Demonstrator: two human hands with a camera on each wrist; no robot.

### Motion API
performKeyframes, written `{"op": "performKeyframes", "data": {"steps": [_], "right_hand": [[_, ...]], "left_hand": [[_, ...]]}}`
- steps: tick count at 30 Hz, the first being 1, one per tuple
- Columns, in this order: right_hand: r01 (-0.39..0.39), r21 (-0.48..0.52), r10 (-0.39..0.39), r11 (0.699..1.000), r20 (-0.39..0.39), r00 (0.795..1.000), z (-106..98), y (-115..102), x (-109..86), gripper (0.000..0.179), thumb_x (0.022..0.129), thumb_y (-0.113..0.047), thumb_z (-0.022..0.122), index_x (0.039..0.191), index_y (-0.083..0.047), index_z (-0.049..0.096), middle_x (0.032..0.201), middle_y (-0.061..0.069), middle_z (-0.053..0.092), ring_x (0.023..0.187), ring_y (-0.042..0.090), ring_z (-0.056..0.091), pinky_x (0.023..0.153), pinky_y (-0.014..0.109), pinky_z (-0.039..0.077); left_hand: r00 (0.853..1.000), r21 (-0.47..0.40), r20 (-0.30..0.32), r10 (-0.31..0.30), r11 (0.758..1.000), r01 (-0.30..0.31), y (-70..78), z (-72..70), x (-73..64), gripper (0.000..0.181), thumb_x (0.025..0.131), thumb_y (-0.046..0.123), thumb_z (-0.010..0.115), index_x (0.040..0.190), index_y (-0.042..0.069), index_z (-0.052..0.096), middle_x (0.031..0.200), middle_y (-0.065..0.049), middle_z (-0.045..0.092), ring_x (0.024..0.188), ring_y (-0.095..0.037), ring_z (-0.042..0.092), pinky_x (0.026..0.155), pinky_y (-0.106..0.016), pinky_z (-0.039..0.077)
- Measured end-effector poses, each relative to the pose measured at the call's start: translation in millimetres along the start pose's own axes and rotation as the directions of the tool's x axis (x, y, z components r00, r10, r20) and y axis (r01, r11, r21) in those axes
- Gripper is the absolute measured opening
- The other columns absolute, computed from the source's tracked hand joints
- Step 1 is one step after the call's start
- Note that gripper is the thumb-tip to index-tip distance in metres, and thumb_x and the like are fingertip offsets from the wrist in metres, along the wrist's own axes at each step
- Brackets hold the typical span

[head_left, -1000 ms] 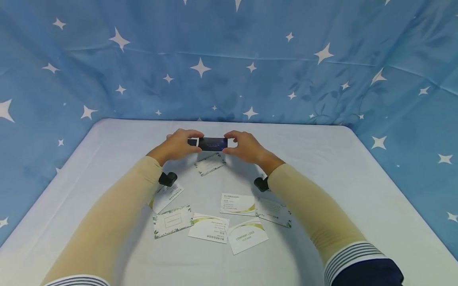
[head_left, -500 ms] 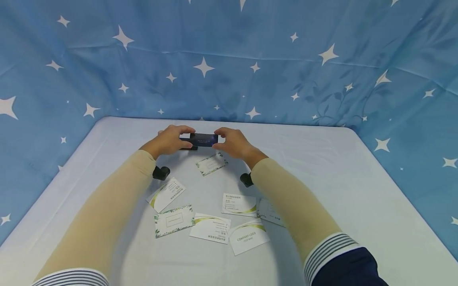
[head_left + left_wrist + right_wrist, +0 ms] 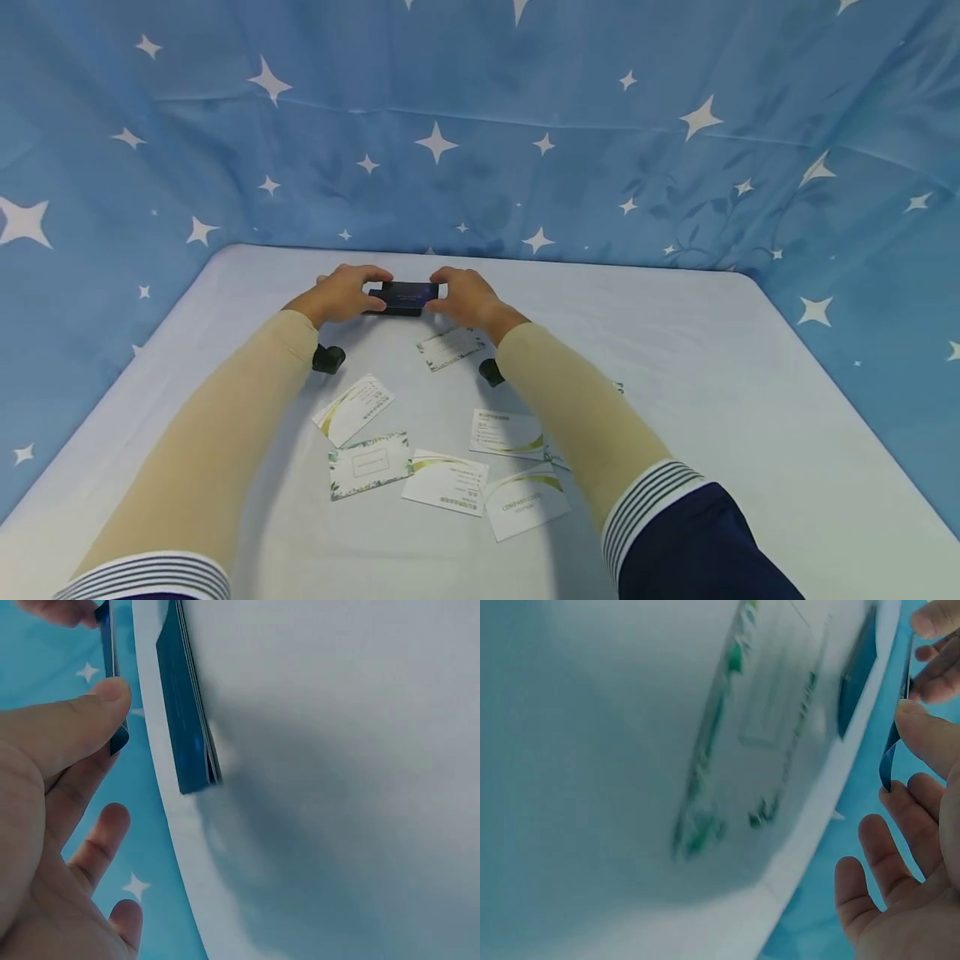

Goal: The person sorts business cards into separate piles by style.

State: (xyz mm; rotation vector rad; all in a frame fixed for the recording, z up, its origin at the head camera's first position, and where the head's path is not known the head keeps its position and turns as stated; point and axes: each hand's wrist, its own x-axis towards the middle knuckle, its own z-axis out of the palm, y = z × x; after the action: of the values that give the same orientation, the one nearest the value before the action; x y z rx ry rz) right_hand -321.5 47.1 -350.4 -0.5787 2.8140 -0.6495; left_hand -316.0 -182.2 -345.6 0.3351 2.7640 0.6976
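Both hands hold a dark blue business card (image 3: pixel 409 293) between them, above the far part of the table. My left hand (image 3: pixel 341 293) pinches its left end; thumb and finger press it edge-on in the left wrist view, the other fingers apart. At the right end, my right hand (image 3: pixel 467 298) pinches it, and the card (image 3: pixel 890 754) looks slightly bent in the right wrist view. Whether it is a single card cannot be told. Just below lies a neat stack of dark blue cards (image 3: pixel 184 705) on the white tablecloth, partly hidden by the held card in the head view.
Nearer lie several white business cards: one leaf-bordered (image 3: pixel 452 348), another leaf-bordered (image 3: pixel 370 465), and yellow-green curved ones (image 3: pixel 355 408), (image 3: pixel 527 502). The right sleeve (image 3: pixel 585 425) covers some. A blue star-patterned curtain (image 3: pixel 480 125) hangs behind the table's far edge.
Both hands have moved left with the dark blue card, which is now right over the dark stack. The right forearm has swung left across the white cards.
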Motion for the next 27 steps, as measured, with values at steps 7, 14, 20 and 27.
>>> {"op": "performKeyframes", "data": {"steps": [7,14,20,27], "right_hand": [[-0.048,0.001,0.048,0.999,0.044,0.998,10.6,-7.0,5.8,0.056,0.098,-0.035,0.066,0.148,-0.017,0.049,0.147,0.003,0.052,0.137,0.023,0.043,0.111,0.038,0.032],[-0.072,-0.003,0.072,0.997,0.051,0.996,18.8,-11.2,13.2,0.054,0.099,-0.035,0.064,0.148,-0.019,0.049,0.148,0.003,0.051,0.138,0.023,0.041,0.112,0.039,0.030],[-0.078,-0.010,0.079,0.997,0.059,0.995,24.5,-14.2,17.0,0.055,0.099,-0.036,0.065,0.148,-0.019,0.049,0.147,0.004,0.051,0.137,0.023,0.043,0.111,0.039,0.032],[-0.086,-0.029,0.087,0.996,0.051,0.995,28.4,-14.7,22.4,0.058,0.097,-0.037,0.067,0.148,-0.018,0.049,0.144,0.006,0.054,0.133,0.023,0.045,0.110,0.037,0.033]], "left_hand": [[1.000,0.002,0.007,-0.023,1.000,0.023,-10.6,2.4,1.2,0.056,0.098,0.019,0.067,0.150,0.012,0.047,0.154,-0.016,0.042,0.143,-0.040,0.029,0.107,-0.069,0.008],[0.999,0.012,0.005,-0.034,0.999,0.034,-16.2,4.6,1.1,0.054,0.099,0.019,0.065,0.150,0.011,0.046,0.154,-0.017,0.040,0.143,-0.042,0.027,0.107,-0.067,0.010],[0.999,0.029,-0.003,-0.048,0.998,0.048,-19.7,6.3,0.2,0.054,0.099,0.018,0.064,0.150,0.011,0.046,0.155,-0.016,0.040,0.143,-0.041,0.027,0.107,-0.066,0.012],[0.998,0.044,0.005,-0.066,0.997,0.066,-24.1,8.3,1.5,0.056,0.099,0.017,0.064,0.151,0.012,0.044,0.155,-0.019,0.039,0.142,-0.045,0.026,0.105,-0.066,0.016]]}}
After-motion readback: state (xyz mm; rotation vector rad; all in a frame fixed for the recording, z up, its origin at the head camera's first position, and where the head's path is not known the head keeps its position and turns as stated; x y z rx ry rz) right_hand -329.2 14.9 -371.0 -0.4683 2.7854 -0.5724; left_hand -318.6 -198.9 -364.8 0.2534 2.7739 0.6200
